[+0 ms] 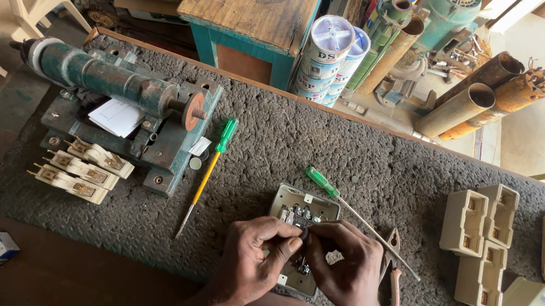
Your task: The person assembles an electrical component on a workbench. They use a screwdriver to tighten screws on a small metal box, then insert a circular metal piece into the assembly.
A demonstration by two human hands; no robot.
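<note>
- Grey textured mat (pixel 330 147) covers the bench; keep all the work on it so a dropped part doesn't roll away.
- Green winding machine (pixel 117 92) sits far left, well apart from your hands; ignore it.
- 3 beige socket bodies (pixel 484 236) lie to the right, 3 white plug inserts (pixel 82 169) to the left; don't sweep them with your elbows.
- Open switch plate (pixel 299 238) lies face down at mat centre, right under your hands; press it flat so it can't tilt.
- Left hand (pixel 258 257) is curled nearly closed, thumb and forefinger pinching a small dark part over the plate's terminals; what the part is, can't tell.
- Right hand (pixel 345 270) is curled too, fingertips meeting the left's at the same spot; whether it holds anything of its own, can't tell.
- 2 green-handled screwdrivers (pixel 217 166) (pixel 350 210) and the pliers (pixel 393 266) lie near; take the closer, long-shafted driver.
- Steady both wrists on the mat.
</note>
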